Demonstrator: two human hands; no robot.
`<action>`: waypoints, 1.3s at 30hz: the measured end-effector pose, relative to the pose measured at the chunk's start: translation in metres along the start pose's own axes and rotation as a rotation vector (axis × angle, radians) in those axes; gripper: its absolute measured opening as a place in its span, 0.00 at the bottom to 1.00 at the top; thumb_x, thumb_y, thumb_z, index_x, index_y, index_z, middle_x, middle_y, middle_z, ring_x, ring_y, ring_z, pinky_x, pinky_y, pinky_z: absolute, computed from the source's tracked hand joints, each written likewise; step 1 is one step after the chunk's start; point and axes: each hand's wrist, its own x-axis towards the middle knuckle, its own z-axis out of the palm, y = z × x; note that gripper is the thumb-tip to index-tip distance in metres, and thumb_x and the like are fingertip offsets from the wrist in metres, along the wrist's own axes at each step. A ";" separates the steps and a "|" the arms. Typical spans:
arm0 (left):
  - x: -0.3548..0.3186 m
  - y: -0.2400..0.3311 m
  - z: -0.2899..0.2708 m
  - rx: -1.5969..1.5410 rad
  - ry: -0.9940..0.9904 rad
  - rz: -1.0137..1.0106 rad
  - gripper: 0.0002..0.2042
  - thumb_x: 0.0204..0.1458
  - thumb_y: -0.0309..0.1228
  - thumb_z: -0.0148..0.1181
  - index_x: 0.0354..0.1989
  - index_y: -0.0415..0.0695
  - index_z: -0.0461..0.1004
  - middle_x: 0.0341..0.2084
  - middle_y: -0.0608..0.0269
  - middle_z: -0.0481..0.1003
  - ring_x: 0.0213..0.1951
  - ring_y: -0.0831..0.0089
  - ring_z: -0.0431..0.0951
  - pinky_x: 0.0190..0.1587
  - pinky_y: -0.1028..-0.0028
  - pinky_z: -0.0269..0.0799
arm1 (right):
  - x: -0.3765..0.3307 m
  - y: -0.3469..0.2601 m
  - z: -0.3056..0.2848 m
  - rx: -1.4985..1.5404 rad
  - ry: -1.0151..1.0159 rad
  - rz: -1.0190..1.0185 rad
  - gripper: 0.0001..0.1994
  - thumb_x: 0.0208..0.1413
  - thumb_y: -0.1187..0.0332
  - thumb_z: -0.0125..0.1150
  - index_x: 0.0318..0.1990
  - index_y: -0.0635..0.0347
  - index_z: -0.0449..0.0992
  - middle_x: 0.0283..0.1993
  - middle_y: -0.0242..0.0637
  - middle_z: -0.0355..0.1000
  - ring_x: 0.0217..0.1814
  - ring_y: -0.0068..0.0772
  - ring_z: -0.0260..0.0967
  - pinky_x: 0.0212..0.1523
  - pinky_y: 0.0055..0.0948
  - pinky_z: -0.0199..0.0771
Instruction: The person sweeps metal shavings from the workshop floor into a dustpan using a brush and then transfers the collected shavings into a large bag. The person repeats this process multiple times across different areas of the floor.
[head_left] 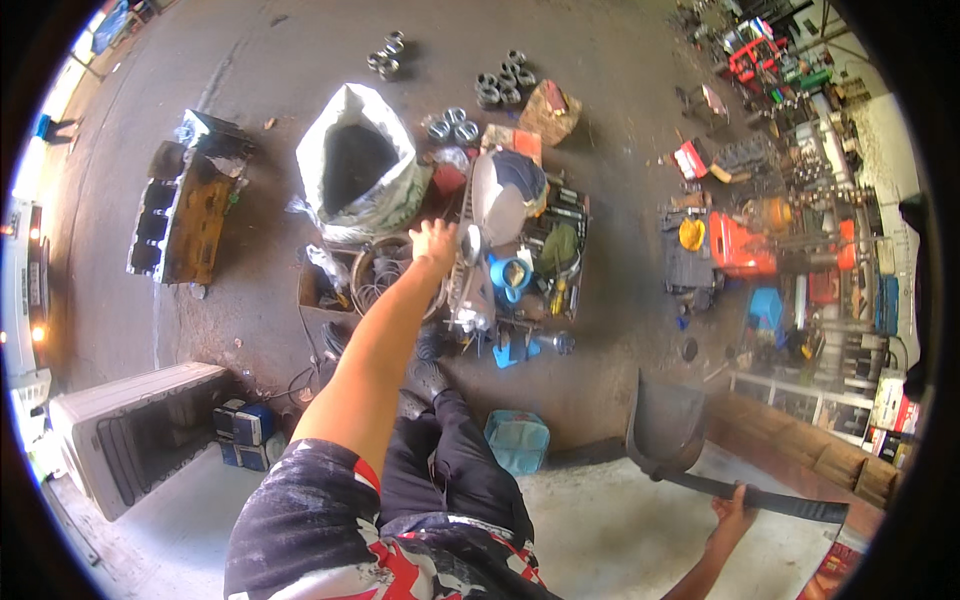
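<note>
My left hand (435,243) reaches forward with fingers spread, just right of the large white sack (400,195) with a dark inside. It is close to a red item (448,180) and above coiled dark rings (385,275); whether it touches anything is unclear. Right of it are a round grey-white piece (497,205) with dark cloth on it and a blue mug-like container (511,277). Low on the right, my right hand (735,512) is closed around a long black bar (775,499). The bar runs to a dark grey, scoop-shaped piece (668,425).
A rusty engine block (185,225) lies on the floor to the left. Metal rings (500,85) stand in clusters at the back. By my feet is a light blue container (517,441). Orange machinery (740,245) and crowded parts line the right side. A whitish bin (140,425) lies at lower left.
</note>
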 end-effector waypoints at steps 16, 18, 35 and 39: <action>-0.031 -0.045 0.015 -0.546 0.368 0.062 0.33 0.40 0.32 0.74 0.58 0.40 0.70 0.55 0.43 0.68 0.59 0.48 0.68 0.63 0.56 0.65 | -0.012 0.059 0.023 0.026 -0.063 0.277 0.25 0.63 0.59 0.63 0.61 0.60 0.61 0.52 0.43 0.73 0.34 0.36 0.75 0.35 0.34 0.81; -0.056 -0.042 0.029 -0.672 0.641 -0.156 0.30 0.41 0.32 0.74 0.54 0.35 0.72 0.52 0.42 0.72 0.55 0.51 0.72 0.59 0.56 0.69 | -0.008 0.054 0.030 0.054 -0.093 0.250 0.26 0.62 0.58 0.64 0.61 0.60 0.62 0.52 0.43 0.74 0.33 0.37 0.76 0.35 0.34 0.81; -0.114 -0.059 -0.218 -2.001 0.143 0.106 0.34 0.63 0.60 0.48 0.62 0.40 0.70 0.50 0.52 0.78 0.47 0.63 0.79 0.48 0.68 0.74 | 0.006 0.048 0.035 0.020 -0.166 0.250 0.22 0.64 0.63 0.61 0.60 0.60 0.63 0.51 0.42 0.75 0.32 0.35 0.75 0.35 0.33 0.81; -0.135 -0.088 -0.149 -1.704 0.171 -0.324 0.26 0.64 0.53 0.52 0.55 0.40 0.73 0.46 0.56 0.79 0.43 0.68 0.79 0.46 0.65 0.73 | 0.001 0.059 0.031 0.026 -0.087 0.256 0.22 0.64 0.63 0.61 0.61 0.60 0.62 0.52 0.43 0.74 0.32 0.34 0.75 0.35 0.33 0.81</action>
